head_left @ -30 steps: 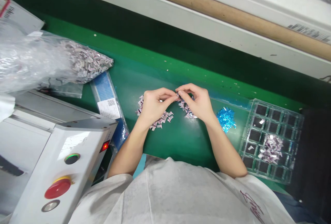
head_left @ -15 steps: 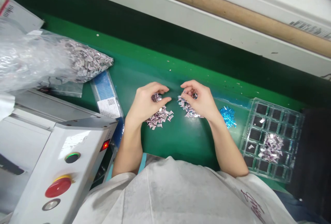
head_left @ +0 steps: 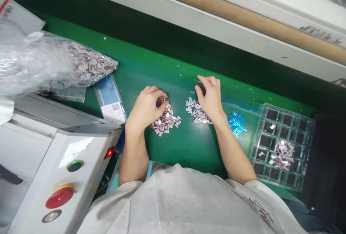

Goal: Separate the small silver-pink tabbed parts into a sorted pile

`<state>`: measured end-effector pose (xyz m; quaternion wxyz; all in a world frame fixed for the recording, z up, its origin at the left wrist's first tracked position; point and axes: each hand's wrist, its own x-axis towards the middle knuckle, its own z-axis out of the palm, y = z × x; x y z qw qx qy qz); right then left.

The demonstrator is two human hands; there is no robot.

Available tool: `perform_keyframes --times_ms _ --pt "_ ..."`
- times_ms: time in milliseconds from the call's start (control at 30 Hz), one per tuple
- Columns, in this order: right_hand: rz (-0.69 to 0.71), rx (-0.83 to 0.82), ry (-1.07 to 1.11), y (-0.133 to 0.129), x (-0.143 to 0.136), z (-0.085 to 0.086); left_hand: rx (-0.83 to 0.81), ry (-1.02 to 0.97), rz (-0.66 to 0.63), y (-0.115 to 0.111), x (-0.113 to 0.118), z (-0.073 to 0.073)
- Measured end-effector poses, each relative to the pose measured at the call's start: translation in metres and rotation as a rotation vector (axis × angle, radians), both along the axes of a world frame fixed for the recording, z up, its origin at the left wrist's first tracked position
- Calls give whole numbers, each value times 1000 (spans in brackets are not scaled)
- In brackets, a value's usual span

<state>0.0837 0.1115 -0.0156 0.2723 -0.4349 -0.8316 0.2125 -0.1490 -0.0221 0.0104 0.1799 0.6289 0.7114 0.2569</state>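
Note:
My left hand (head_left: 147, 108) curls over the upper left of a pile of small metallic pieces (head_left: 166, 120), its thumb and fingertips closed around a few of them. My right hand (head_left: 211, 95) is at the upper right edge of a second pile of similar pieces (head_left: 199, 114), thumb and index finger apart with a gap between them. A tiny piece lies just left of the right fingertips. Beside my right forearm is a heap of blue pieces (head_left: 237, 123).
At right stands a clear compartment tray (head_left: 265, 140) with metallic pieces (head_left: 283, 154) heaped on it. A plastic bag of pieces (head_left: 92, 63) and a labelled blue packet (head_left: 109, 93) lie at left. The machine panel (head_left: 89, 147) with a red button (head_left: 59, 197) fills the lower left.
My left hand has shifted left and its fingers have closed on pieces. My right hand has moved up and right, off the right pile, and its thumb and index finger have spread.

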Motion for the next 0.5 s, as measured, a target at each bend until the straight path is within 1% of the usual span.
perform_keyframes --times_ms 167,300,400,500 --pt "-27 -22 -96 -1 -9 -5 -12 -65 -19 1 1 2" --pt "-66 -62 -67 -2 -12 -4 -20 -111 -47 2 3 10" --pt "-81 -82 -31 0 -14 -4 -8 -209 3 1 6 13" --pt "-101 -101 -40 1 -17 -3 15 -391 83 1 13 12"
